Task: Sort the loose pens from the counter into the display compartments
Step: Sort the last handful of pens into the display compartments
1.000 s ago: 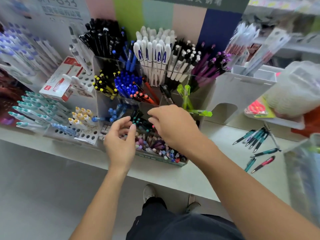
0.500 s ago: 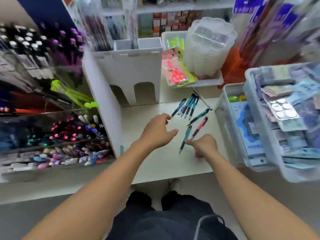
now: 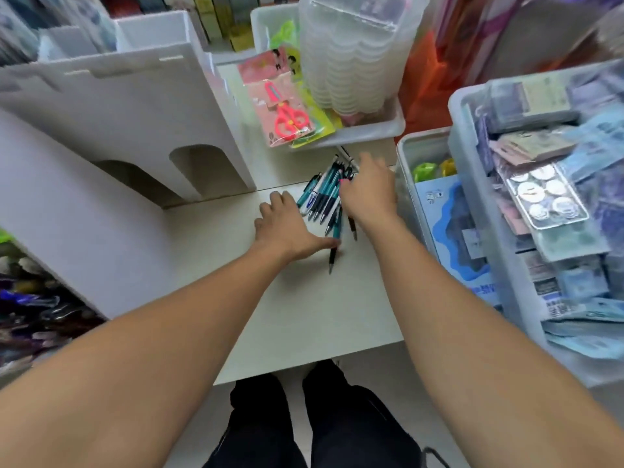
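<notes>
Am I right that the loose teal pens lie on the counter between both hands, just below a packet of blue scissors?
Not quite: the head view shows the scissors are pink. The pens do lie on the counter between the left hand and right hand.

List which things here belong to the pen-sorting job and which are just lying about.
Part of the job:
- loose pens on the counter
- left hand, flat beside them
- right hand, over them
- pen display, far left

Just lying about:
- packaged pink scissors
- stack of clear tubs
- bins of packets
- white cardboard stand
</notes>
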Motion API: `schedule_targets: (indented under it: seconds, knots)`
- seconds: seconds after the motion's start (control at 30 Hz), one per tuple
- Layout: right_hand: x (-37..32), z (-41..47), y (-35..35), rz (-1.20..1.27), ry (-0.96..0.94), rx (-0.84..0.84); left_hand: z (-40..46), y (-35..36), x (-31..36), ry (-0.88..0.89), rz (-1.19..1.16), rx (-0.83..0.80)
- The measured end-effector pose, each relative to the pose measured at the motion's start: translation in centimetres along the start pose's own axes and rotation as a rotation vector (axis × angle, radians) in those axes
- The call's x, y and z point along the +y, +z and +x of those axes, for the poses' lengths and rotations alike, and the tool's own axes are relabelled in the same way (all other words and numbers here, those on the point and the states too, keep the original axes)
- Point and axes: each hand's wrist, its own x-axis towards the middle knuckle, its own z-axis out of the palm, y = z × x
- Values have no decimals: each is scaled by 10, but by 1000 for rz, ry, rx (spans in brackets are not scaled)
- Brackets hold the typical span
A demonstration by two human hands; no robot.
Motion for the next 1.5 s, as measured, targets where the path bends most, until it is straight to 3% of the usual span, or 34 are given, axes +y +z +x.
schedule_targets:
  seconds: [0.1,0.2,0.37,0.53,0.63,0.77,0.97,1.2,1.33,1.4,1.5]
  knots:
    - [-5,32,14,-122,37,-133,9,14,22,0,46,71]
    - [0,44,24,-181,66,-130,18,22,33,-5,30,120]
    - [9,33,18,-73,162,-126,15,23,9,89,-117,136]
    - [19,-5,27,259,306,-180,6,13,-22,146,-172,73]
    - [18,-30,36,631,438,-213,-4,4,-36,58,-312,3]
    - [22,-49,35,814,457,-254,-8,-9,-33,-46,-503,-108]
    - [44,-68,13,726,425,-117,9,-7,12,-94,-103,-52]
    - [46,-87,-2,709,224,-138,26,2,40,-126,-86,23]
    - [55,-88,3,697,243,-168,27,-5,31,-68,-51,-4]
    - [59,-88,7,703,274,-172,24,-16,18,-66,-191,-85]
    - [55,-96,11,734,295,-183,-1,-39,-6,-86,-726,-202]
